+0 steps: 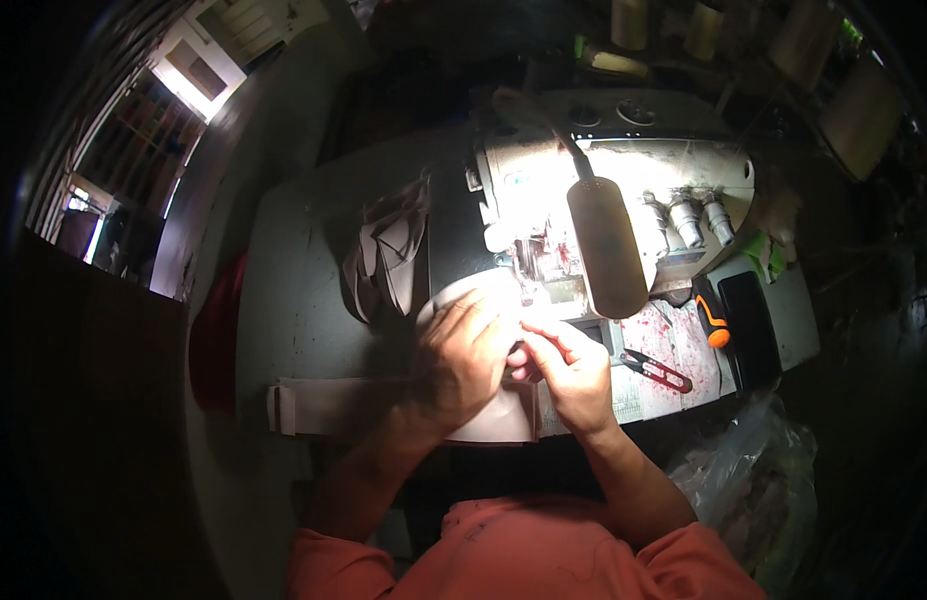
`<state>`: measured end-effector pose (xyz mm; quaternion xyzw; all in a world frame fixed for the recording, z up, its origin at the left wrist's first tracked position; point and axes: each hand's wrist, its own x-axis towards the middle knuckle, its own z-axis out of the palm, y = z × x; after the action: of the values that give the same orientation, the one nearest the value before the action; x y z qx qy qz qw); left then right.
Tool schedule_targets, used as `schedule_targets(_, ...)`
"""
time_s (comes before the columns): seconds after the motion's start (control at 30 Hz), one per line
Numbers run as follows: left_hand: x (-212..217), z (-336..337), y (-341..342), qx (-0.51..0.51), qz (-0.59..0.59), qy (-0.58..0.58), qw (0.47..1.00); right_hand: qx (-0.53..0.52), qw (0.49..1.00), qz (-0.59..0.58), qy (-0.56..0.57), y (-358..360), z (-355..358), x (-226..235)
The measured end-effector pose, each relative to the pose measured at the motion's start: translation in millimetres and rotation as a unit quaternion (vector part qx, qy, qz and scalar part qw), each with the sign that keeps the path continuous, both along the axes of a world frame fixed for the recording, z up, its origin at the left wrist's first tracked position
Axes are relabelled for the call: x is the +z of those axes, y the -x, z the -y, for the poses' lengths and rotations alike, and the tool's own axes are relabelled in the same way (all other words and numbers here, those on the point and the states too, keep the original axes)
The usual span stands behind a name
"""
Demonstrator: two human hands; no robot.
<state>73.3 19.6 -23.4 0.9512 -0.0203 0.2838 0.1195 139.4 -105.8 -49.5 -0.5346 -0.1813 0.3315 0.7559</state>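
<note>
My left hand (pixel 464 350) is closed on a pale, curved piece of material (pixel 494 280) in front of a sewing machine (pixel 524 170). Close beside it, my right hand (pixel 576 375) has thumb and fingers pinched together near the piece's right edge. Glare and the fingers hide what lies in that pinch. Under both hands a long, pale flat panel (pixel 334 408) stretches along the table's front edge. The machine's needle area is just beyond my fingertips, brightly lit.
An elongated lamp (pixel 610 250) hangs over the machine. To the right lie red-handled thread snips (pixel 664 372), an orange-and-black tool (pixel 714 318) and a black phone (pixel 750 330). Folded pale pieces (pixel 392 255) rest on the left tabletop. A clear plastic bag (pixel 759 470) is at lower right.
</note>
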Motion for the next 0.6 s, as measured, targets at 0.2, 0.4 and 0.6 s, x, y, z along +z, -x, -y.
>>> schedule_targets(0.2, -6.9, -33.4, -27.6, -0.010, -0.029, 0.173, 0.984, -0.009, 1.000, -0.005, 0.008, 0.5, 16.9, -3.6)
schedule_targets(0.4, -9.0, -86.0, -60.6, 0.123, 0.024, -0.052, 0.991, -0.022, 0.998, 0.051, 0.039, 11.7, 45.2, -19.4)
schedule_targets(0.6, 11.0, -39.5, 6.4, 0.124, 0.078, 0.138, 0.980, -0.040, 0.996, 0.070, 0.031, 14.4, 64.4, -16.1)
